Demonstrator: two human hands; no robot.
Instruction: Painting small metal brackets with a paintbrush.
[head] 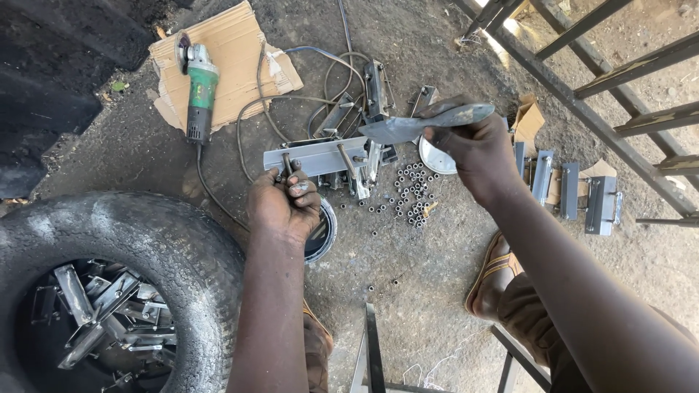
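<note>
a flat steel bracket with short rods (317, 155) is held above the dirt ground (429, 291) by the left hand (285, 204), its fingers (300, 188) closed around one rod at the bracket's near end. a dark, leaf-shaped metal blade (426, 122) is gripped in the closed right hand (473, 149), just right of the bracket. small metal bushings (411, 191) are scattered on the ground beneath. a green angle grinder (198, 91) is laid on cardboard (233, 44), and metal parts are piled inside a tyre (145, 240) at lower left.

Torn brown cardboard (233, 62), top left.
</note>
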